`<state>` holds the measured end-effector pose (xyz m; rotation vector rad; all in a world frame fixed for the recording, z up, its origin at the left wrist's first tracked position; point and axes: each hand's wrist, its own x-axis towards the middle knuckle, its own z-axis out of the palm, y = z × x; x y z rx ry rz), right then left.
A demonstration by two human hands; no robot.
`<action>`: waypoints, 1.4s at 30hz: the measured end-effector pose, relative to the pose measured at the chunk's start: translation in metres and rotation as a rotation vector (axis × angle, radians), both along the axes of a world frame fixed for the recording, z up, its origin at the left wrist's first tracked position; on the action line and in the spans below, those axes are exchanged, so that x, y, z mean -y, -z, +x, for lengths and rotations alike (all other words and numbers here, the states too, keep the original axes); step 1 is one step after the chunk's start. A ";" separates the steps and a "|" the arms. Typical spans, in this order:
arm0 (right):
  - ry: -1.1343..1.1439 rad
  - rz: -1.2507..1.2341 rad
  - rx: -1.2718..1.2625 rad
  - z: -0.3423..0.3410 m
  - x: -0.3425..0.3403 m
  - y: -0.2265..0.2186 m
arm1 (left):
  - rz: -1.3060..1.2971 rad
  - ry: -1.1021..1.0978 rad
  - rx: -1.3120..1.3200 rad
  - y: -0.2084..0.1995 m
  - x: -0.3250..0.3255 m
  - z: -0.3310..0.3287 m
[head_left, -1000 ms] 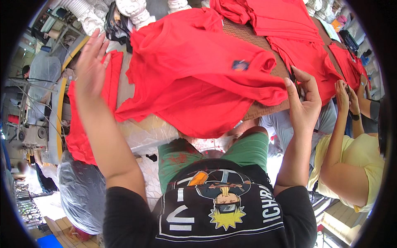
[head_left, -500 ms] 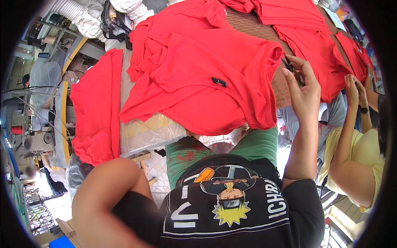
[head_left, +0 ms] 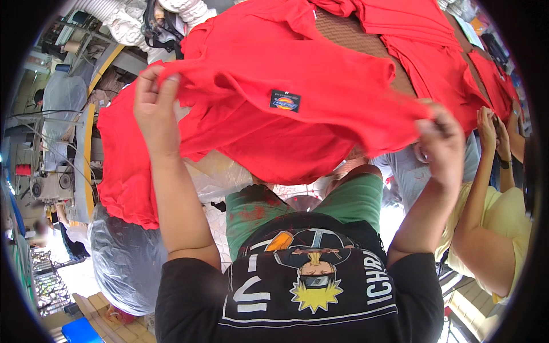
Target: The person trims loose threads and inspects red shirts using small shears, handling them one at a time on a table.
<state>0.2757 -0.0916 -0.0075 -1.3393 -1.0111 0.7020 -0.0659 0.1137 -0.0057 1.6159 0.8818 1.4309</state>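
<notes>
A red shirt [head_left: 337, 94] is stretched sideways between my two hands above the table. My left hand [head_left: 157, 106] pinches its left end between thumb and fingers. At the other end, my right hand [head_left: 445, 143] is closed on the fabric, somewhat smeared by motion. Something dark shows among the right fingers, too blurred to name. A black rectangular label [head_left: 284, 100] with a coloured emblem faces up near the shirt's middle. Under and behind the raised part, more red fabric covers the table.
A folded red garment [head_left: 128, 151] hangs over the table's left edge. More red garments [head_left: 406, 26] lie on the brown tabletop [head_left: 343, 34] at the far right. A person in a yellow top [head_left: 492, 228] works at my right. Plastic-wrapped bundle [head_left: 126, 263] stands at lower left.
My left arm has come up from the lower left, and that hand has taken hold of the shirt. My right hand has moved slightly right and lower, pulling fabric. The label now faces up more fully.
</notes>
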 end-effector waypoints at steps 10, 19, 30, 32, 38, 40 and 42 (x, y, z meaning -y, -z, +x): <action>0.151 0.100 -0.615 0.032 -0.026 0.034 | -0.688 0.741 0.447 0.007 0.017 -0.006; 0.091 0.169 -0.534 0.030 -0.015 0.023 | -0.545 0.761 0.400 0.004 0.039 -0.006; 0.599 0.054 0.112 0.084 -0.034 0.080 | -0.189 0.036 -0.339 0.032 0.006 0.021; 0.579 0.077 0.290 0.068 -0.033 0.074 | -0.121 -0.010 -0.385 0.045 0.027 0.030; 0.235 0.183 0.502 -0.005 -0.070 0.036 | 0.297 -0.252 -1.070 0.066 0.052 0.086; 0.044 0.208 0.771 -0.045 -0.090 0.043 | 0.090 -0.192 -1.142 0.069 0.033 0.091; -0.076 0.185 0.770 -0.076 -0.098 0.047 | 0.099 -0.043 -0.781 0.046 0.044 0.092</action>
